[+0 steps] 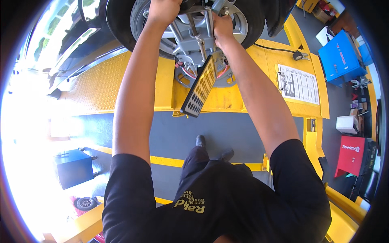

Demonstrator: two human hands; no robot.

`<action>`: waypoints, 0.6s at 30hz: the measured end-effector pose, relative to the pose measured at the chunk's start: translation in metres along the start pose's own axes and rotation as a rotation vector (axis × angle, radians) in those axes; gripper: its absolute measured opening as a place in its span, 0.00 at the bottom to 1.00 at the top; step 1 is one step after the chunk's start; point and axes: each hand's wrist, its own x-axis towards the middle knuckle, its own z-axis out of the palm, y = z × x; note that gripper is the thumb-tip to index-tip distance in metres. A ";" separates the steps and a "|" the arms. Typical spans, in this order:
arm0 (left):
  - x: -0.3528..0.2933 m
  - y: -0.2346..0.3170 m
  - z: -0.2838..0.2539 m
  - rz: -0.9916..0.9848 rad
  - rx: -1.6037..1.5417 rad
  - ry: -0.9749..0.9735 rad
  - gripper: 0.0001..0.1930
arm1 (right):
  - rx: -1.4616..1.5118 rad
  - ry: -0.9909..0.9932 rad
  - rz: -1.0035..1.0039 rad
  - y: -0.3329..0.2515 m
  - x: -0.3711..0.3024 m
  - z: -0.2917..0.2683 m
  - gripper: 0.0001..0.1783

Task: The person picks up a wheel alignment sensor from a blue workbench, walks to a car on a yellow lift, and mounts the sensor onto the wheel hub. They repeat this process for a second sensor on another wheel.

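A metal wheel clamp (193,30) sits against a car wheel (240,25) with a silver rim and black tyre. My left hand (163,11) is closed at the clamp's upper left, its fingers partly cut off by the top edge. On the other side, my right hand (223,29) is closed around the clamp's right part, beside a small knob; its fingertips are partly hidden. A tilted alignment target board (201,88) with rows of dark ovals hangs from the clamp, between my forearms. Red hoses (187,72) show behind the clamp's lower end.
The wheel stands over a yellow lift platform (231,98). On its right lie a clipboard with a printed sheet (300,84) and a black cable with a round end (298,55). A blue box (341,57) and a red box (350,156) stand farther right; a blue wheeled cabinet (73,168) is at left.
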 end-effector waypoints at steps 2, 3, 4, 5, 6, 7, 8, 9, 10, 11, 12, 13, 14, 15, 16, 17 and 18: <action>-0.001 -0.002 -0.004 -0.082 -0.118 -0.077 0.13 | -0.035 0.027 0.021 0.000 -0.001 -0.002 0.17; 0.000 0.000 -0.006 -0.042 -0.036 -0.116 0.13 | -0.043 0.012 0.027 0.001 -0.002 -0.003 0.17; 0.000 0.004 -0.007 -0.055 -0.071 -0.147 0.13 | -0.050 -0.006 0.030 0.001 -0.002 -0.004 0.17; 0.002 0.009 -0.007 -0.064 -0.107 -0.183 0.13 | -0.051 -0.006 0.037 0.001 -0.001 -0.003 0.17; 0.004 0.013 -0.008 -0.069 -0.145 -0.219 0.13 | -0.056 -0.021 0.019 0.001 0.000 -0.003 0.17; 0.004 0.017 -0.007 -0.135 -0.225 -0.235 0.13 | -0.064 -0.037 0.003 -0.001 0.000 -0.003 0.17; 0.003 0.020 -0.009 -0.041 -0.105 -0.229 0.14 | -0.059 -0.094 -0.024 -0.004 -0.001 -0.004 0.18; -0.004 0.021 -0.009 -0.132 -0.083 -0.157 0.15 | -0.232 -0.120 0.096 -0.013 -0.004 -0.010 0.24; -0.011 0.021 -0.007 -0.216 -0.061 -0.080 0.16 | -0.422 -0.091 -0.003 -0.020 -0.010 -0.014 0.27; -0.024 0.017 -0.014 -0.146 -0.049 0.041 0.15 | -0.598 -0.084 -0.106 -0.027 -0.017 -0.020 0.31; -0.047 0.011 -0.021 -0.088 -0.043 0.155 0.15 | -0.791 -0.018 -0.127 -0.035 -0.022 -0.027 0.34; -0.073 0.002 -0.024 0.028 -0.038 0.274 0.15 | -0.948 -0.085 -0.164 -0.048 -0.036 -0.046 0.39; -0.109 -0.009 -0.022 -0.034 -0.231 0.372 0.17 | -1.128 -0.075 -0.108 -0.061 -0.056 -0.068 0.44; -0.138 -0.021 -0.024 -0.174 -0.107 0.430 0.19 | -1.149 -0.184 -0.001 -0.070 -0.073 -0.086 0.43; -0.168 -0.036 -0.023 -0.414 0.067 0.343 0.19 | -1.200 -0.231 0.170 -0.070 -0.089 -0.101 0.43; -0.187 -0.056 -0.016 -0.478 0.136 0.225 0.18 | -1.255 -0.270 0.172 -0.058 -0.103 -0.111 0.39; -0.204 -0.075 -0.009 -0.560 0.203 0.100 0.17 | -1.347 -0.265 0.214 -0.048 -0.117 -0.120 0.35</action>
